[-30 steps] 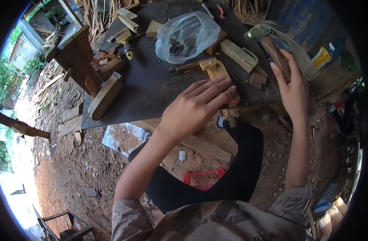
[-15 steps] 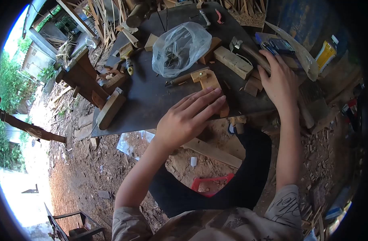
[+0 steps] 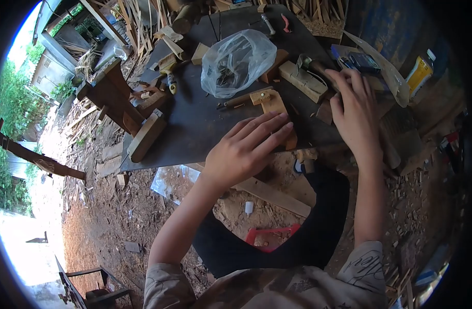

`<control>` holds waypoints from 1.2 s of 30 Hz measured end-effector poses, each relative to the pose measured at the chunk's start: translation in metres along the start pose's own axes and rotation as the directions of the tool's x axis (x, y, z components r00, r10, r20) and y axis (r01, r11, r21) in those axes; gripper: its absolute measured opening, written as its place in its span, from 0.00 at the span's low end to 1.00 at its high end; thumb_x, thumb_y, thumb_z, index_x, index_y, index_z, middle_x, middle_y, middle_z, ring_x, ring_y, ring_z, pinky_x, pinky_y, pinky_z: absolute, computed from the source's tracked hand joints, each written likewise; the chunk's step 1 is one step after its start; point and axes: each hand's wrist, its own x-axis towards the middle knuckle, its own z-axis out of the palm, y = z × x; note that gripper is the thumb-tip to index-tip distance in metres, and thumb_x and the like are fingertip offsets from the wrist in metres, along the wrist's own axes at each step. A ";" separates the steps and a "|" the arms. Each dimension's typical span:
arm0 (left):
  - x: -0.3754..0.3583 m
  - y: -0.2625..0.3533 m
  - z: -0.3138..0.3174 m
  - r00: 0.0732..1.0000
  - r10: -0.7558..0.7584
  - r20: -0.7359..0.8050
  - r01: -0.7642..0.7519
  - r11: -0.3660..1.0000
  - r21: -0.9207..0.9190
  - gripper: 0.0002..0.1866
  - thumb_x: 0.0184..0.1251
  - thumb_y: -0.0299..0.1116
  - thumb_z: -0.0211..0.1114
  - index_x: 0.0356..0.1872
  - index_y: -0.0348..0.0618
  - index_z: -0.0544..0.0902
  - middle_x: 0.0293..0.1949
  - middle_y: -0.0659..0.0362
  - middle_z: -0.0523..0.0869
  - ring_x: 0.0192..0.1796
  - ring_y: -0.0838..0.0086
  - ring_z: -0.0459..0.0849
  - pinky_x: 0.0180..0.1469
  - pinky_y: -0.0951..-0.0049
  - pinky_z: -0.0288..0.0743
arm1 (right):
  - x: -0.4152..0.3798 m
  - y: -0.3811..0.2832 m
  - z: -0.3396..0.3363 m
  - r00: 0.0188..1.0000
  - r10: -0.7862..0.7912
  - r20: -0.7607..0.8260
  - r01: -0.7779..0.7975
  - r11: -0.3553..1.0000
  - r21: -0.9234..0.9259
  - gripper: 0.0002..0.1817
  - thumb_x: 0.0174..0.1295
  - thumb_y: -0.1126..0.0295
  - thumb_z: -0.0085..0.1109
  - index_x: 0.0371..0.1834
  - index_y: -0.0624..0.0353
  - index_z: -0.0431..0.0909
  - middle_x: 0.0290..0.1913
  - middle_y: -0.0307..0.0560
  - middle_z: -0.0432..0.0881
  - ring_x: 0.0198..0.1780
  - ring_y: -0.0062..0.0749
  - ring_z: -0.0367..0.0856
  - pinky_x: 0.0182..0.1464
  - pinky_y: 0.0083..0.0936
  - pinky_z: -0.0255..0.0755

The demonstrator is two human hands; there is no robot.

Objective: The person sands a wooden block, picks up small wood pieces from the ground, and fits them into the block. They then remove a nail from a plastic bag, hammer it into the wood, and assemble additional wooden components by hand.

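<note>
My left hand (image 3: 246,147) lies with its fingers stretched flat over a light-brown wooden piece (image 3: 272,105), which has a small block with a peg at its far end. The palm and thumb side are partly hidden. My right hand (image 3: 355,110) is at the hammer (image 3: 323,72), its fingers and thumb around the wooden handle. The hammer's metal head points away to the left, beside a pale wooden block (image 3: 303,81). A thin dark tool with a wooden handle (image 3: 241,100) lies left of the peg.
A clear plastic bag (image 3: 236,64) stands on the dark table (image 3: 195,123). A wooden stand (image 3: 112,98) and a yellow-handled tool (image 3: 171,82) are at the left. A blue box (image 3: 362,61) and a yellow-labelled bottle (image 3: 419,74) are at the right. Wood scraps cover the ground.
My right hand's fingers have closed in around the hammer handle. My left hand stays on the wooden piece. The whole view has shifted slightly.
</note>
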 end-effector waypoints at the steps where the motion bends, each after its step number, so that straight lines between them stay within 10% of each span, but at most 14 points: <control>1: 0.000 0.000 0.000 1.000 -0.001 -0.004 0.001 1.000 -0.011 0.41 0.54 0.30 0.82 0.76 0.47 0.84 0.74 0.56 0.86 0.77 0.59 0.85 0.75 0.57 0.82 | -0.004 -0.005 -0.003 0.998 -0.050 -0.048 0.050 0.999 -0.001 0.21 0.73 0.71 0.66 0.69 0.55 0.82 0.55 0.49 0.83 0.60 0.49 0.84 0.66 0.47 0.78; 14: 0.001 0.005 -0.006 0.999 -0.017 -0.035 0.014 0.997 -0.076 0.41 0.57 0.45 0.84 0.74 0.46 0.85 0.71 0.54 0.88 0.75 0.57 0.86 0.76 0.54 0.80 | -0.034 -0.028 -0.015 0.981 0.178 0.070 -0.178 0.984 -0.013 0.23 0.72 0.50 0.76 0.55 0.57 0.85 0.50 0.48 0.87 0.57 0.49 0.85 0.66 0.48 0.75; 32: -0.004 0.002 -0.011 0.988 -0.095 -0.118 0.072 0.980 -0.183 0.29 0.62 0.47 0.79 0.60 0.40 0.92 0.60 0.49 0.93 0.63 0.51 0.91 0.68 0.54 0.82 | -0.038 -0.025 -0.015 0.997 0.075 0.015 -0.076 0.978 0.193 0.11 0.83 0.60 0.63 0.55 0.55 0.88 0.43 0.49 0.87 0.47 0.51 0.89 0.58 0.50 0.77; 36: -0.005 -0.001 -0.011 0.982 -0.137 -0.133 0.105 0.969 -0.224 0.25 0.63 0.43 0.78 0.57 0.38 0.92 0.57 0.48 0.94 0.58 0.53 0.92 0.64 0.56 0.83 | -0.033 -0.037 -0.011 0.992 0.115 0.053 -0.126 0.856 0.501 0.11 0.84 0.63 0.61 0.55 0.58 0.86 0.43 0.51 0.89 0.44 0.52 0.90 0.48 0.46 0.81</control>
